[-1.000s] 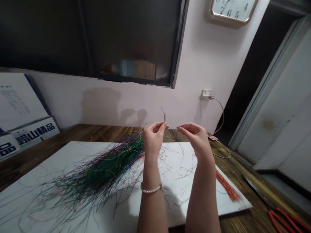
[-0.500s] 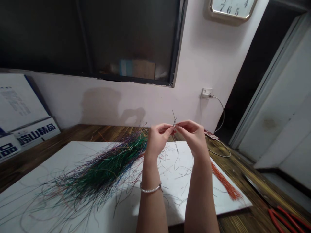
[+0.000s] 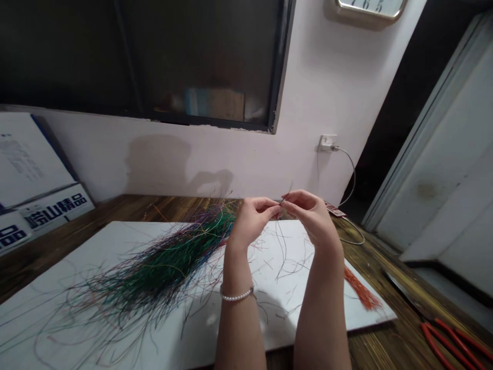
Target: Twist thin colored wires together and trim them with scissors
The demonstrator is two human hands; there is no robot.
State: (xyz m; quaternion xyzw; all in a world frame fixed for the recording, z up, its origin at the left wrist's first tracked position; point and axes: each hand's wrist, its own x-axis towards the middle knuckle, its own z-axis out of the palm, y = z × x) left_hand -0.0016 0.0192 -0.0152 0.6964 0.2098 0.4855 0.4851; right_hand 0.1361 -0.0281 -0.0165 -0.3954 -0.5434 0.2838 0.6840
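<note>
Thin dark wires (image 3: pixel 283 246) hang down below my fingertips, and short ends poke up above them. My left hand (image 3: pixel 256 218) pinches the wires between thumb and fingers. Close beside it, my right hand (image 3: pixel 308 210) is pinched on the same wires, its fingertips nearly touching the left ones. The exact crossing of the wires is too small to make out. To the left, a large loose bundle of green, purple and other coloured wires (image 3: pixel 165 262) lies on a white board (image 3: pixel 96 246).
An orange wire bundle (image 3: pixel 362 290) lies at the board's right side. Red-handled scissors (image 3: pixel 442 334) rest on the wooden table (image 3: pixel 370 344) at the right. A white cable (image 3: pixel 352 174) runs from a wall socket (image 3: pixel 327 143). Printed boxes (image 3: pixel 57 205) stand at the left.
My right hand has shifted slightly right, its forearm leaning further out. The upper wire ends now tilt right, and the hanging ends have moved a little. The view has shifted slightly.
</note>
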